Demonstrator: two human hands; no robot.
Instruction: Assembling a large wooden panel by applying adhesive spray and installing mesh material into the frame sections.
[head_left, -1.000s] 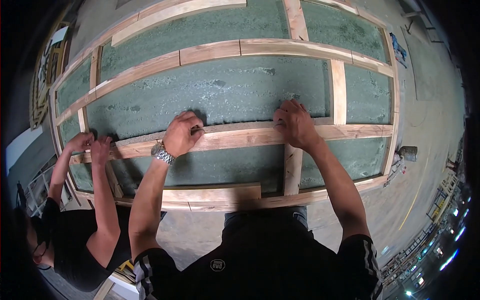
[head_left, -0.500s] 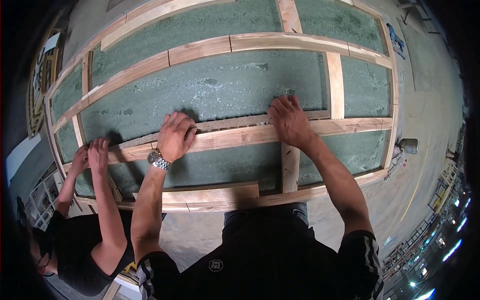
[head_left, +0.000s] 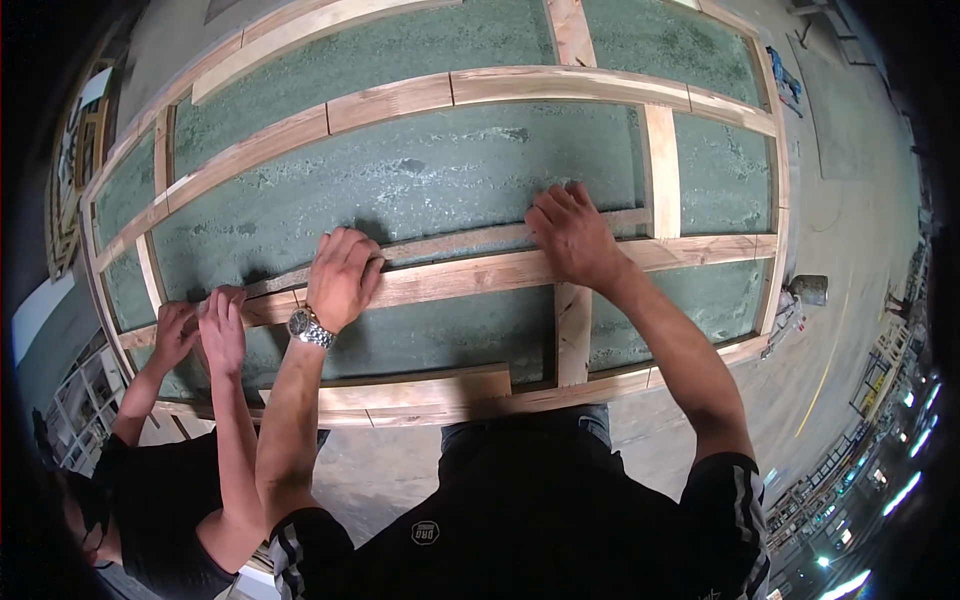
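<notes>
My left hand (head_left: 342, 275), with a metal watch (head_left: 309, 326) on its wrist, has its fingers curled over a long thin greyish strip (head_left: 455, 243). Farther right, my right hand (head_left: 575, 236) closes over the same strip near its right end. The strip lies along the far side of a wooden beam (head_left: 460, 275), and a narrow dark gap shows between the two toward the right. Below it is the frosty-looking green panel (head_left: 400, 170) inside the wooden frame. My fingertips are partly hidden behind the strip.
On the left, a co-worker's hands (head_left: 205, 325) are at the strip's left end and the beam. A loose board (head_left: 430, 388) lies along the frame's near edge. A cross-piece (head_left: 661, 170) joins two beams. A metal container (head_left: 810, 289) stands right of the frame.
The strip has shifted away from the beam near my right hand, widening the gap. The co-worker's hands have moved nearer and slightly right. My hands keep their hold.
</notes>
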